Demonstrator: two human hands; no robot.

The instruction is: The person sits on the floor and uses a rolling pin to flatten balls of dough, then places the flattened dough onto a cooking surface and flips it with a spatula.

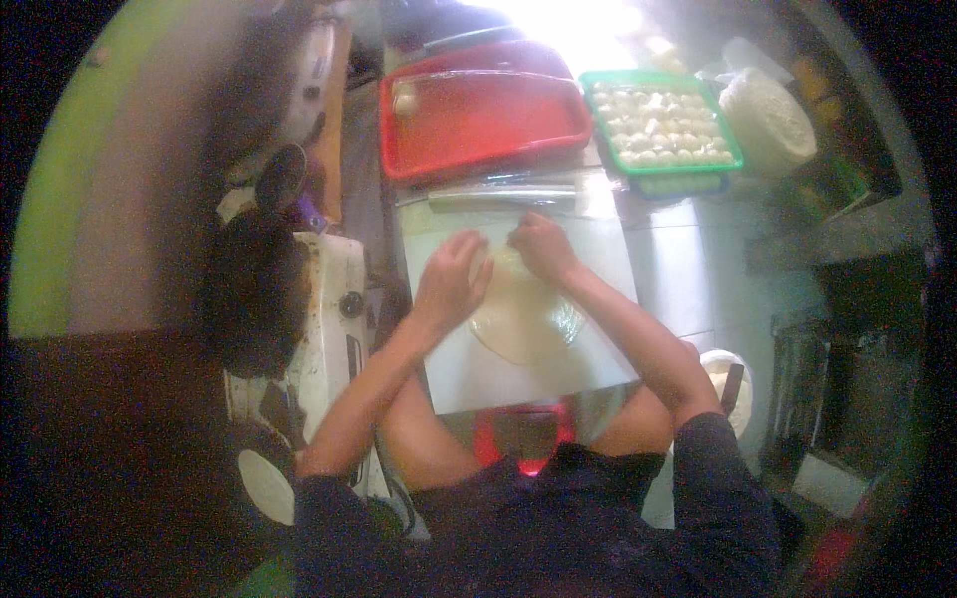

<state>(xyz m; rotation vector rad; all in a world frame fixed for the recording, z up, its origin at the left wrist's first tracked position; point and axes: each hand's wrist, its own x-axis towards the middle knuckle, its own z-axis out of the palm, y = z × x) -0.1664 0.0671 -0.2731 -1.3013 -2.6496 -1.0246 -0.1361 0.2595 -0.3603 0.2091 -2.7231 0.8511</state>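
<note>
A thin, shiny, round sheet of dough [523, 321] lies spread on a pale square board [463, 381] in front of me. My left hand [457, 276] is over the sheet's upper left edge, fingers bent; whether it grips anything cannot be made out. At the sheet's far edge, my right hand [542, 243] has its fingers curled together, and the fingertips are too blurred to tell if they pinch the dough. Just beyond both hands, a long bar or roller [501, 200] lies across the far side of the board.
A red tray [486, 161] holding a few dough balls stands beyond the board. Right of it, a green tray [736, 161] carries rows of dough balls beside a whitish bulky container [770, 119]. A white stove [336, 261] with a dark pan is at left; a white tub [736, 389] sits at right.
</note>
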